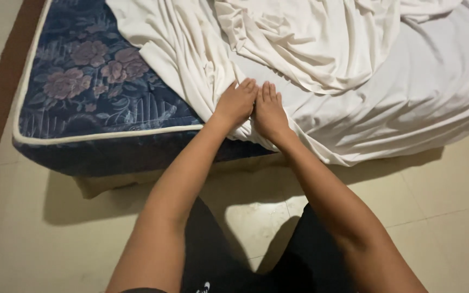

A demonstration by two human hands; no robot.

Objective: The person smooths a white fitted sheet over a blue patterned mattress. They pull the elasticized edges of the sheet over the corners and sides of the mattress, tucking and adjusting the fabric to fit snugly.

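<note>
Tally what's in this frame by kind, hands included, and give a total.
Mattress, dark blue floral with cream piping: 1
White sheet, rumpled over the mattress: 1
Hands, both flat on the sheet's edge, side by side: 2, left hand and right hand
Total: 4

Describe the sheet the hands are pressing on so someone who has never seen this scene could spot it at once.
Start at the mattress, dark blue with a mauve flower print and cream piping, lying low on the tiled floor. The white sheet covers its right part, under the left hand and right hand. It is plain and rumpled, unlike the patterned mattress.
</note>
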